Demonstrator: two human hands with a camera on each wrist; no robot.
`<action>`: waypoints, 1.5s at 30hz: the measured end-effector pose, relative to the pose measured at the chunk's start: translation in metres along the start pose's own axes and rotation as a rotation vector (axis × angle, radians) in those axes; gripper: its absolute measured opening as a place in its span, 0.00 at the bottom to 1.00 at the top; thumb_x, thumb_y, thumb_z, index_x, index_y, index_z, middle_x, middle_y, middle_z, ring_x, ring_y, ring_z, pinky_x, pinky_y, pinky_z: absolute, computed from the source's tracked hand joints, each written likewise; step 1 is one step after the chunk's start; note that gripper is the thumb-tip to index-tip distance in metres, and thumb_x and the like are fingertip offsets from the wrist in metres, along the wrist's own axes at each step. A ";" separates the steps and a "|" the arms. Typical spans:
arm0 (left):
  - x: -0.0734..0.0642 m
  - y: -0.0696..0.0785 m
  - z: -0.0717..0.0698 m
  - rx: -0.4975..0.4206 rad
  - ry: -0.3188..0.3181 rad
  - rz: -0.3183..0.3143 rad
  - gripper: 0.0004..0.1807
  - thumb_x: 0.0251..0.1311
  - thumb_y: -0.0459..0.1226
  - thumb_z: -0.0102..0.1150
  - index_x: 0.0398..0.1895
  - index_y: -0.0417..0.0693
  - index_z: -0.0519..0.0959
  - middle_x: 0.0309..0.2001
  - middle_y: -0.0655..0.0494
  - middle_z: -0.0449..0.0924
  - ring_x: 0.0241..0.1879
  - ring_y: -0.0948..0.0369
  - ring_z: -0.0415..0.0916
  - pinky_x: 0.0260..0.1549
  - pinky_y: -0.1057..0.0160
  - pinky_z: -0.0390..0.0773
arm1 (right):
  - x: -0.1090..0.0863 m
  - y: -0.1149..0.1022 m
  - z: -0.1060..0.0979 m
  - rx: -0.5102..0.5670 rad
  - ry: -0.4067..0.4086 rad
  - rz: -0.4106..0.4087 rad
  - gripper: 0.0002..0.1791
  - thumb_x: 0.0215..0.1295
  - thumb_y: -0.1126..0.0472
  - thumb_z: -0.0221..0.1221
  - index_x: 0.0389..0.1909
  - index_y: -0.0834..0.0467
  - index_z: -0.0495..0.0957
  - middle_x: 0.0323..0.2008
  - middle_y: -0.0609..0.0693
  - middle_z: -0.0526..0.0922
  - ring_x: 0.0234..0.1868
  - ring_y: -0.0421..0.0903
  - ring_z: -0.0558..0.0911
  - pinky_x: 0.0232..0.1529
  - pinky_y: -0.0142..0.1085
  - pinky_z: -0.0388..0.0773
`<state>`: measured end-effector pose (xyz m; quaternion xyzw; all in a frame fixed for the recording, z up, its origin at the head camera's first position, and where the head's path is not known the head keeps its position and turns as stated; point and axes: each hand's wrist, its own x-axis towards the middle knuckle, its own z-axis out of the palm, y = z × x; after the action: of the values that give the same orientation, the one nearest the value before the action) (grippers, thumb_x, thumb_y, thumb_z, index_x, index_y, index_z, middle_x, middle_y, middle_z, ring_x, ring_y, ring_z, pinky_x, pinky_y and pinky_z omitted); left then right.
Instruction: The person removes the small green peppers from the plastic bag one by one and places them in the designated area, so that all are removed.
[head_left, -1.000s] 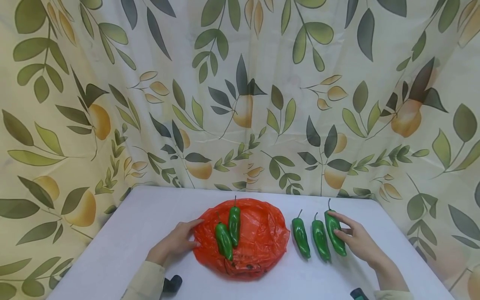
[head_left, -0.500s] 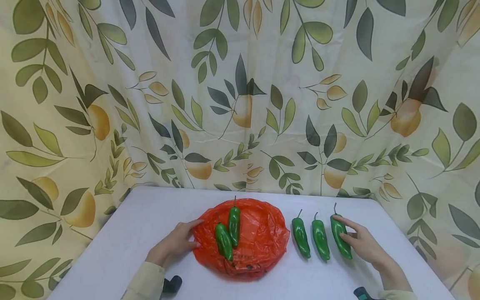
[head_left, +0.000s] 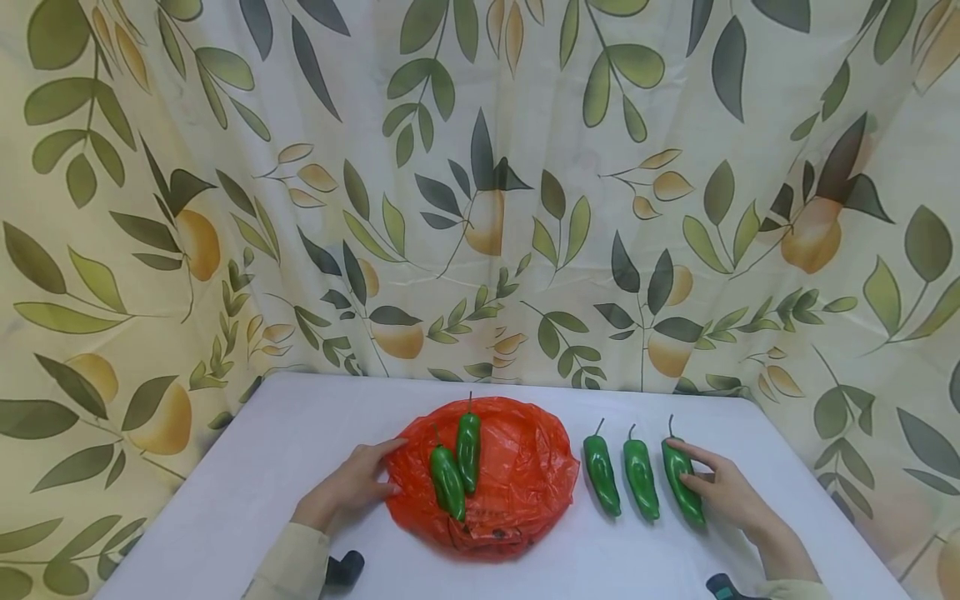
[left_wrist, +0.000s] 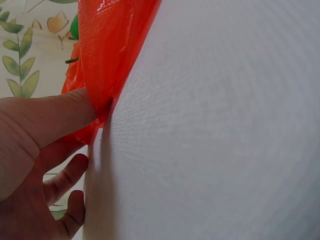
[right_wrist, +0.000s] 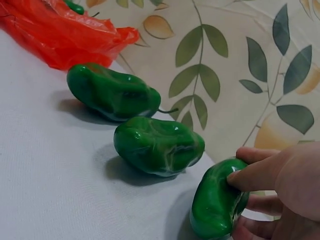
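A round, crumpled red plastic bag (head_left: pixel 521 467) lies on the table with two green peppers on it, a left one (head_left: pixel 448 483) and a right one (head_left: pixel 469 450). My left hand (head_left: pixel 348 483) pinches the bag's left edge; thumb and forefinger meet at the plastic in the left wrist view. Right of the bag stand three more green peppers in a row: the nearest to it (head_left: pixel 602 475), the middle one (head_left: pixel 641 479) and the outermost (head_left: pixel 677 472). With thumb and fingers, my right hand (head_left: pixel 727 492) grips the outermost pepper (right_wrist: pixel 212 205), which appears to rest on the table.
The white table (head_left: pixel 300 417) carries everything and ends at a back edge just beyond the peppers. A curtain (head_left: pixel 555 208) printed with leaves and fruit hangs behind it and along both sides. Dark wrist-camera parts show beside both sleeves.
The right hand has shifted the outermost pepper slightly right and toward me, widening its gap from the middle pepper. My left hand has stayed at the bag's edge.
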<state>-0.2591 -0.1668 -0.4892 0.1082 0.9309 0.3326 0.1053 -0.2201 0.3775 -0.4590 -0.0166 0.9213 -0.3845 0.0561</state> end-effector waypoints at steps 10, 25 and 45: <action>0.000 0.001 0.000 -0.007 -0.008 -0.017 0.40 0.50 0.41 0.71 0.69 0.65 0.66 0.62 0.56 0.72 0.63 0.53 0.64 0.60 0.39 0.72 | 0.003 0.008 0.006 -0.016 0.017 0.001 0.32 0.65 0.67 0.54 0.71 0.59 0.61 0.71 0.73 0.53 0.68 0.76 0.59 0.59 0.64 0.70; 0.001 0.002 -0.001 0.009 -0.003 -0.009 0.41 0.50 0.41 0.71 0.69 0.63 0.66 0.62 0.55 0.72 0.63 0.52 0.65 0.59 0.40 0.74 | 0.004 0.003 0.010 -0.089 0.056 -0.007 0.32 0.63 0.68 0.56 0.69 0.60 0.63 0.69 0.74 0.57 0.63 0.75 0.68 0.55 0.59 0.77; -0.001 0.001 -0.001 -0.005 -0.001 -0.008 0.40 0.51 0.40 0.70 0.70 0.63 0.66 0.63 0.54 0.72 0.64 0.51 0.64 0.62 0.40 0.71 | 0.005 0.007 0.010 -0.062 0.026 0.025 0.31 0.68 0.65 0.51 0.72 0.61 0.58 0.71 0.74 0.52 0.69 0.76 0.56 0.63 0.68 0.63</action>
<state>-0.2589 -0.1670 -0.4874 0.1042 0.9305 0.3345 0.1073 -0.2236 0.3753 -0.4712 -0.0018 0.9335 -0.3552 0.0483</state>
